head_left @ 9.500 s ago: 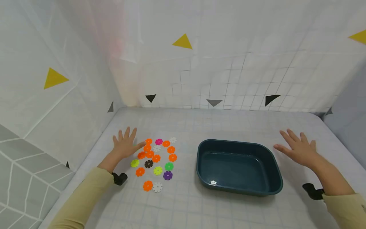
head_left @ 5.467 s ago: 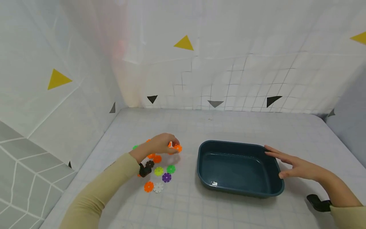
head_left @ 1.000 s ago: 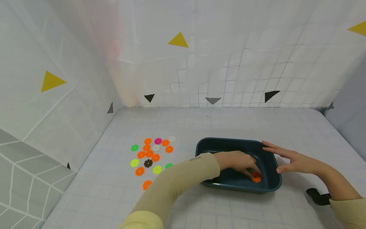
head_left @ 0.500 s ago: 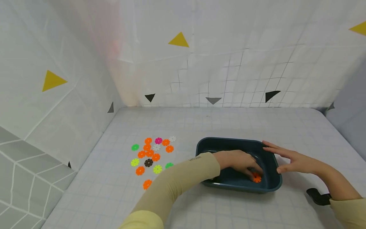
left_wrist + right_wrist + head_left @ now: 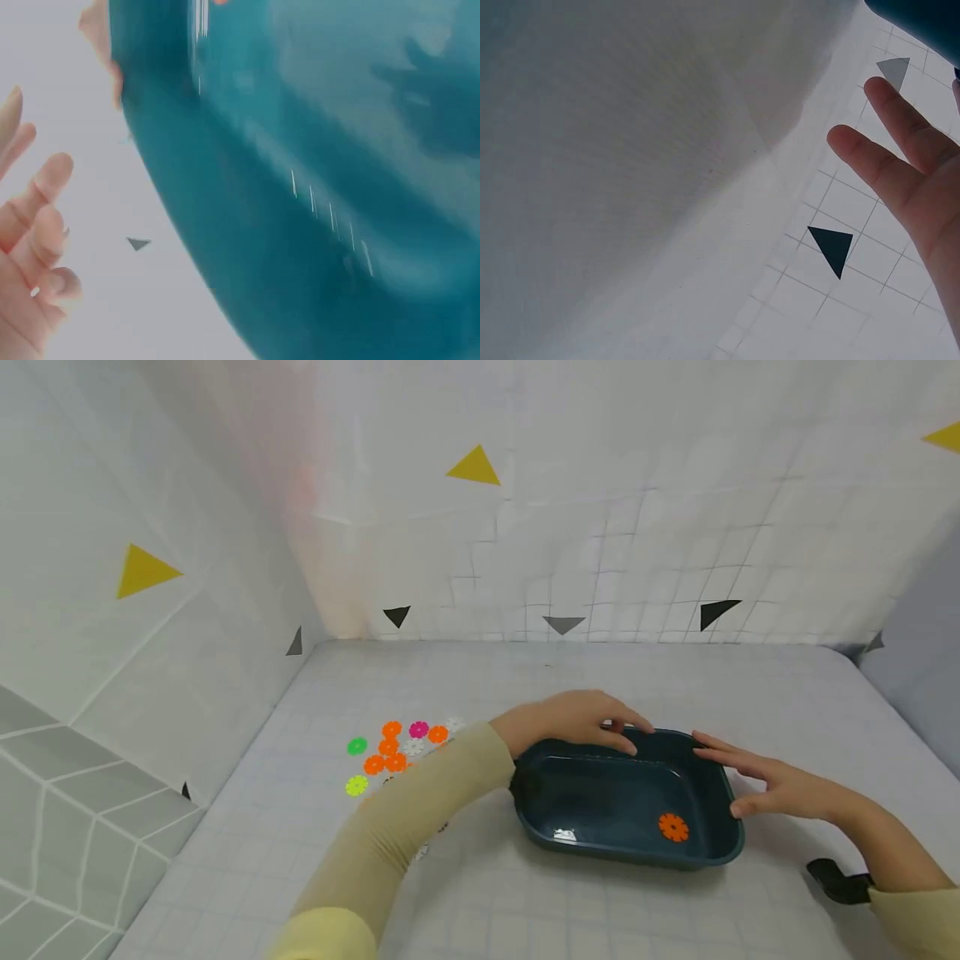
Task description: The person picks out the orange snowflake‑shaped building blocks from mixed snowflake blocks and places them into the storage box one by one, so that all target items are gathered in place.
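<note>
In the head view, an orange notched disc (image 5: pixel 673 827) lies flat in the right part of the dark teal basin (image 5: pixel 600 852). My left hand (image 5: pixel 577 718) is over the basin's far rim, fingers loosely bent and nothing in them. The left wrist view shows that hand's fingers (image 5: pixel 49 225) beside the basin's wall. At the basin's right end is my right hand (image 5: pixel 795 789), fingers extended along the rim and thumb at the outer side. In the right wrist view, two of its fingers (image 5: pixel 874 161) are stretched out apart.
Left of the basin, several notched discs lie scattered on the table (image 5: pixel 247 860), among them a green disc (image 5: pixel 357 746), a yellow disc (image 5: pixel 356 786) and a pink disc (image 5: pixel 418 729). My left sleeve (image 5: pixel 420 810) hides some. A white sheet wall (image 5: pixel 600 543) stands behind.
My left hand took an orange disc from the scattered ones into the basin. In the last half second it let go and rose back leftward to the far rim. My right hand stays at the rim.
</note>
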Demonstrator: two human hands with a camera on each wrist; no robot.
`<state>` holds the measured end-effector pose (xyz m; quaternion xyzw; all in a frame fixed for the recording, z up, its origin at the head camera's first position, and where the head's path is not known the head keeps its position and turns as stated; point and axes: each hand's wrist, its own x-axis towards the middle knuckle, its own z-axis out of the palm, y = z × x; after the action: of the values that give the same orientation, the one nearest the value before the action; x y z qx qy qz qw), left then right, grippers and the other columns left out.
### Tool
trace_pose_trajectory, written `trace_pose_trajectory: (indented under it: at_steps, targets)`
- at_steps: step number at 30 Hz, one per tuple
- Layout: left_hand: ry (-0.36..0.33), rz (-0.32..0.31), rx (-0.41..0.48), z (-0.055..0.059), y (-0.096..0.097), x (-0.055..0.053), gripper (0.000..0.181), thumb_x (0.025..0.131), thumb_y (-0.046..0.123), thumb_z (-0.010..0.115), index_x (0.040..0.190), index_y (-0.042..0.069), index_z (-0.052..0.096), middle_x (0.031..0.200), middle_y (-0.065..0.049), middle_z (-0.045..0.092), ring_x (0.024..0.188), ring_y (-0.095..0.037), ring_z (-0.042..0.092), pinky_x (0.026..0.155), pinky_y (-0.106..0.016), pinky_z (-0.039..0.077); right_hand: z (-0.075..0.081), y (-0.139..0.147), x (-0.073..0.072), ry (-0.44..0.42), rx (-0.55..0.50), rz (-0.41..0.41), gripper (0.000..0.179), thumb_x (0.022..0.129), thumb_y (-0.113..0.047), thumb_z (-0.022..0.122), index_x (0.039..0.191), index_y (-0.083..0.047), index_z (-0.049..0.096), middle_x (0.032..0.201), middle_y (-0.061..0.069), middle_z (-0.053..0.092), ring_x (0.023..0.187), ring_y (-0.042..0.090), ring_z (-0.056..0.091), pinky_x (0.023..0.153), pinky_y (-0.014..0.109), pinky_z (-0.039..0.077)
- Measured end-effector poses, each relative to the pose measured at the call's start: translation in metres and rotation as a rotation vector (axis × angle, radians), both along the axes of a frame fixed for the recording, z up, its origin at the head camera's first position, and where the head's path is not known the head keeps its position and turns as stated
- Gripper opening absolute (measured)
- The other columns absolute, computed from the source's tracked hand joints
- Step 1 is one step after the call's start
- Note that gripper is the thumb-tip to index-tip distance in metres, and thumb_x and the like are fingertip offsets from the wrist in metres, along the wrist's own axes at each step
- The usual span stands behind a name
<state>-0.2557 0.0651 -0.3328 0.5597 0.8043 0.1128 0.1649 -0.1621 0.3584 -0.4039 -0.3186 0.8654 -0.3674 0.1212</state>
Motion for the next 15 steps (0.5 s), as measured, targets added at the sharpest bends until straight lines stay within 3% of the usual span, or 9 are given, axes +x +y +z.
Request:
trace_pose_trajectory:
  at_steps: [6,15]
  targets:
    - [0.057,0.156,0.038,0.013,-0.061,-0.024,0.043,0.090,0.038,0.055,0.130,0.023,0.052,0.096,0.004,0.059,0.080,-0.009,0.050,0.068,-0.020,0.040,-0.003,0.001,0.003,0.013,0.002,-0.015,0.069,0.078,-0.004,0.064,0.140,-0.007,0.034,0.145,-0.030,0.010,0.122,-0.024,0.009,0.072,0.077,0.025]
    - [0.012,0.402,0.141,0.007,-0.142,-0.049,0.035,0.089,0.031,0.060,0.121,0.018,0.059,0.096,0.002,0.060,0.078,-0.015,0.050,0.068,-0.023,0.044,-0.002,-0.003,0.001,0.023,0.014,-0.016,0.069,0.079,-0.005,0.064,0.141,-0.008,0.033,0.146,-0.030,0.009,0.122,-0.024,0.008,0.072,0.077,0.026]
